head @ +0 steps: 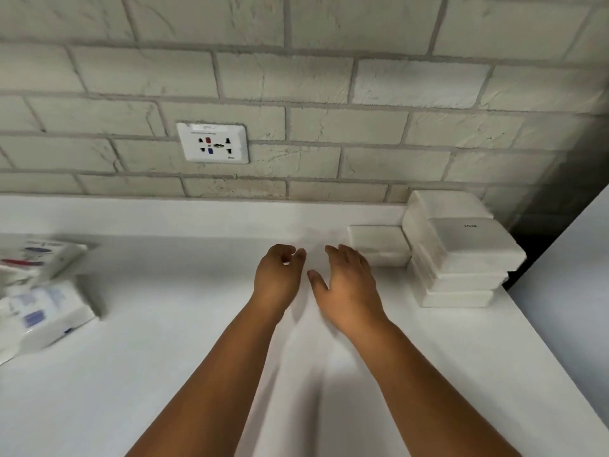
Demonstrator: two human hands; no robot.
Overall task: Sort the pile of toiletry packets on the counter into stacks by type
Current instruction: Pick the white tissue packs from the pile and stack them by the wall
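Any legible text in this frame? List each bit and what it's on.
Nothing can be read for certain.
Top white packet of the right stack: small dark print, too small to read.
Wall socket: a faint strip along the top and a tiny mark at the lower right, both unreadable.
Packets at the left edge: blue and red printing, blurred.
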